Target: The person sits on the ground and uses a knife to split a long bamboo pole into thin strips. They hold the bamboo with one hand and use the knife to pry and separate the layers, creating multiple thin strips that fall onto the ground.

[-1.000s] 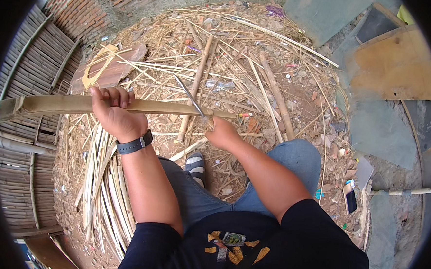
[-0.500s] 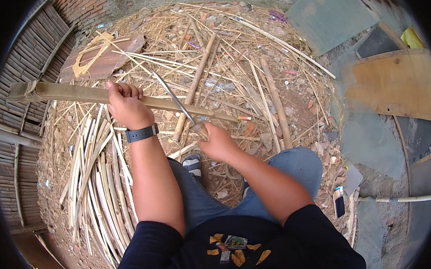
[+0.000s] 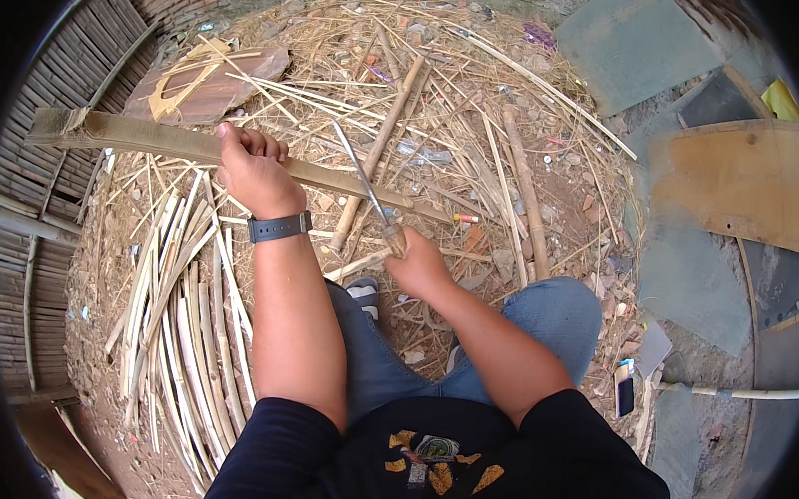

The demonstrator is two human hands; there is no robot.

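My left hand (image 3: pixel 257 172) is closed round the middle of a long split bamboo strip (image 3: pixel 166 140). The strip runs from the far left, slanting down to the right in front of my knees. In my right hand (image 3: pixel 417 264) is the handle of a large knife (image 3: pixel 360 171). Its narrow blade points up and to the left, crossing the strip to the right of my left hand. Whether the blade touches the strip, I cannot tell.
A pile of split bamboo strips (image 3: pixel 187 329) lies at my left. Two thicker poles (image 3: pixel 527 197) and scattered shavings cover the ground ahead. A brown board (image 3: pixel 255 75) lies far left. Sheet panels (image 3: pixel 737 186) line the right side, with a phone (image 3: pixel 625 395) nearby. A bamboo wall (image 3: pixel 20 257) stands left.
The whole view has shifted slightly. The bamboo strip tilts a little more downward to the right. Both hands keep their holds, and the knife stays across the strip.
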